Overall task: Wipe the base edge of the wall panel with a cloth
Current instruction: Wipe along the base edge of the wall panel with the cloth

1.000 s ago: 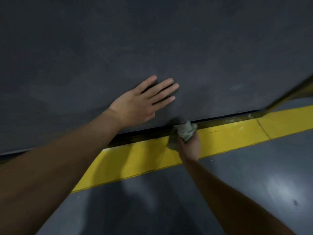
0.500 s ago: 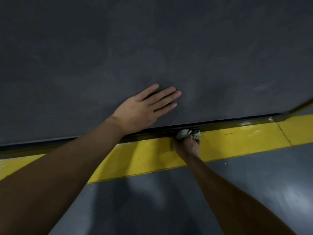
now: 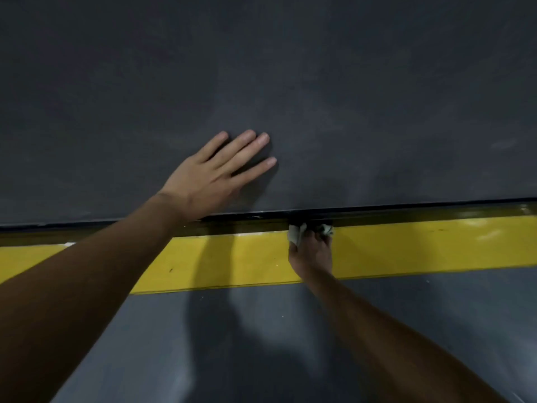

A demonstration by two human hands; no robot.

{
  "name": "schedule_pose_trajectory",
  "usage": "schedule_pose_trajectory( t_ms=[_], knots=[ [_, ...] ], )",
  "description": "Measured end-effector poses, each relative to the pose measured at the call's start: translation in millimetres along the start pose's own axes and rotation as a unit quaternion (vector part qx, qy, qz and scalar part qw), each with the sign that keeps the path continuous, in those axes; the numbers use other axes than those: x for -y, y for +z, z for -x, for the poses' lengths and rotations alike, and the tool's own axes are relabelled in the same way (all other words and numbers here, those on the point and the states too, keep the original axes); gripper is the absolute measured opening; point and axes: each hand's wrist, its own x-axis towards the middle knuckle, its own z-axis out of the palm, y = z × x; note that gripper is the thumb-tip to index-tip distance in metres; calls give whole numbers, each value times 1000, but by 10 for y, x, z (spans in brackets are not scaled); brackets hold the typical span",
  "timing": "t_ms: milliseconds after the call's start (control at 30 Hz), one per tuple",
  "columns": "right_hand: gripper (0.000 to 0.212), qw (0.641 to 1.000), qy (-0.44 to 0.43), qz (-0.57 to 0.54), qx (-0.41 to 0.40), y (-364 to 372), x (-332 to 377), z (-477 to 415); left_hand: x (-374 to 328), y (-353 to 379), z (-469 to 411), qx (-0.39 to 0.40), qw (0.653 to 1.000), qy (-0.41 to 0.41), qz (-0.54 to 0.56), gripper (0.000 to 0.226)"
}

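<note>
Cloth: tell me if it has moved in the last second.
Yes. The cloth has gone forward, from over the yellow stripe into the dark base edge of the wall panel.

We note one head-worn view, facing forward and down, apparently close to the wall panel [image 3: 348, 82] at 12 o'clock; the yellow floor stripe [image 3: 436, 248] runs 9 to 3 o'clock.

Noting the cloth [image 3: 296, 234] now pushed up under the base edge [image 3: 406, 209]; a second ago I had it bunched on top of the right hand [image 3: 312, 257], over the yellow stripe [image 3: 421, 245]. Only two scraps show. Both hands have slid left along the panel [image 3: 348, 82]: the pale smudge [image 3: 499, 144] sits farther from the left hand [image 3: 209, 181]. The stripe joint is out of view. The edge reads level; it was slanted.
</note>
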Motion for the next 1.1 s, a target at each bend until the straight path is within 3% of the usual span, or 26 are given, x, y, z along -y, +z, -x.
schedule_pose_trajectory(
  t_ms=[133, 233, 367, 467, 600, 700, 833, 967, 1100],
  knots=[
    [50, 999, -28, 25, 3, 72, 457, 191, 102, -68, 140, -8, 998, -52, -26, 67],
    [42, 995, -89, 34, 15, 148, 786, 343, 156, -144, 234, 26, 998, -54, -32, 71],
    [33, 984, -164, -52, 55, 223, 1049, 460, 158, -204, 245, 60, 996, -59, -38, 83],
    [34, 981, -127, -150, 11, 122, 1008, 414, 131, -214, 226, 64, 995, -69, -28, 79],
    [37, 950, -185, -243, -69, -84, 671, 331, 79, -168, 215, 40, 996, -78, -6, 76],
    [44, 926, -166, -299, -159, -300, 407, 227, 45, -113, 190, 30, 996, -87, -7, 77],
    [46, 929, -93, -243, -263, -427, 1, -38, 49, -79, 181, 37, 996, -83, 8, 81],
    [40, 944, -118, -146, -271, -301, -90, -112, 28, -84, 186, 39, 995, -87, 11, 83],
    [39, 948, -81, -173, -253, -201, 240, -30, 20, -93, 184, 42, 995, -88, 6, 83]
  ],
)
